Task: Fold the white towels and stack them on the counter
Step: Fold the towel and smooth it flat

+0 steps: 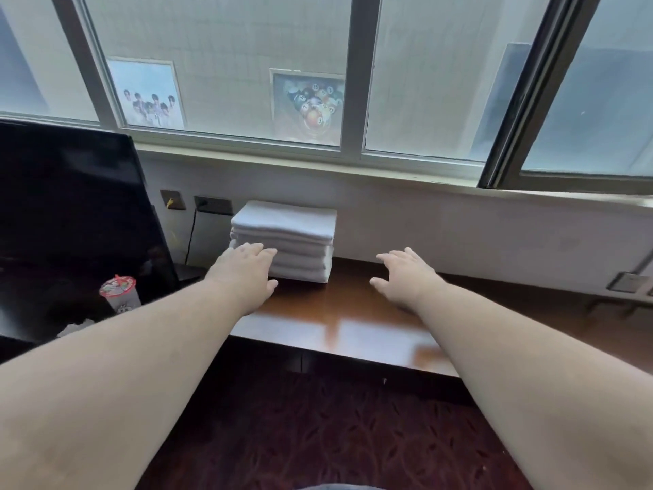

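A neat stack of several folded white towels [286, 231] stands on the brown wooden counter [339, 313], pushed back against the white wall under the window. My left hand [243, 270] is stretched out in front of the stack's lower left corner, fingers apart, holding nothing; whether it touches the towels I cannot tell. My right hand [403, 274] hovers over the bare counter to the right of the stack, fingers spread and empty, a clear gap away from the towels.
A large black screen [70, 213] fills the left side, with a plastic drink cup [118, 293] in front of it. Wall sockets [212, 205] and a black cable sit left of the stack. Dark patterned carpet [318, 436] lies below the counter's front edge.
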